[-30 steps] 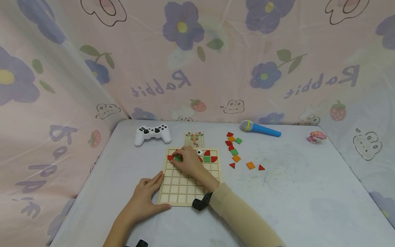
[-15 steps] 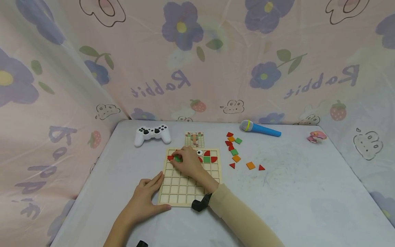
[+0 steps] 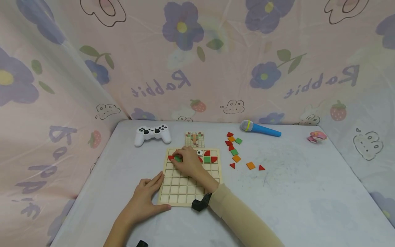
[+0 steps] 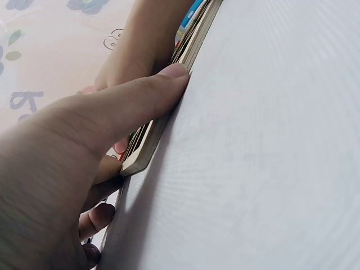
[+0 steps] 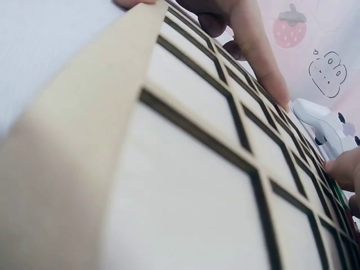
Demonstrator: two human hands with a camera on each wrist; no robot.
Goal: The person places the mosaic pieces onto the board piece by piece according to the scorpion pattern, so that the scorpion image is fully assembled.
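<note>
A wooden grid board (image 3: 174, 189) lies flat on the table, with red, green and black-and-white eye tiles in its far rows. My right hand (image 3: 190, 162) reaches over the board and pinches a red quarter-circle tile (image 3: 170, 157) at the far left cells, beside a green square tile (image 3: 178, 159). Its palm hides part of the far rows. My left hand (image 3: 144, 196) steadies the near left corner: the straight thumb (image 4: 143, 100) presses the near edge and the outstretched index finger touches the left side. Behind the board lies a small pattern card (image 3: 200, 141).
Loose red, orange and green tiles (image 3: 236, 159) are scattered right of the board. A white game controller (image 3: 152, 134) sits at the back left. Farther back right are a blue toy microphone (image 3: 261, 128) and a small pink object (image 3: 316, 137).
The red tile at the right fingertips has shifted very slightly to the right. Both hands have otherwise stayed in place.
</note>
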